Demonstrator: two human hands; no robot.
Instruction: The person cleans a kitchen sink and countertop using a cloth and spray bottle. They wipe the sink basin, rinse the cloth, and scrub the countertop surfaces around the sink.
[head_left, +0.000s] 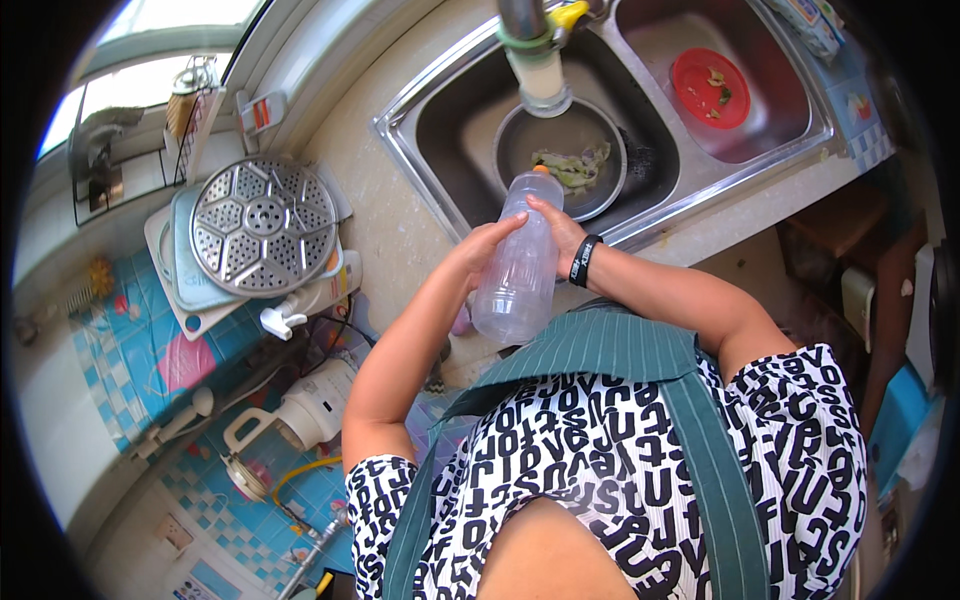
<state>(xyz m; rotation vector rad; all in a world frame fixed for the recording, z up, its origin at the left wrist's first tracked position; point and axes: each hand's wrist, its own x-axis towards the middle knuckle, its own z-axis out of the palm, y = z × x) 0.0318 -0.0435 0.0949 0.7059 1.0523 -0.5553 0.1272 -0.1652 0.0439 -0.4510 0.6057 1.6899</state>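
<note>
Both my hands grip a large clear plastic bottle (517, 277), its orange cap (541, 169) pointing toward the sink. My left hand (487, 244) holds it from the left side. On the right side my right hand (555, 232) grips near the shoulder, a dark wristband (584, 261) on that wrist. Beyond the cap, a round metal basin (517, 139) sits in the left sink bowl (461, 120). Wilted vegetable leaves (589, 166) lie in the basin. Above it hangs the faucet spout (541, 86), with a yellow piece attached.
A red plastic dish (694, 97) with food scraps lies in the right sink bowl (645, 34). To the left, a perforated steamer plate (264, 217) rests on cutting boards (180, 281), beside a spray bottle (283, 321). A glass blender jug (259, 450) lies lower left.
</note>
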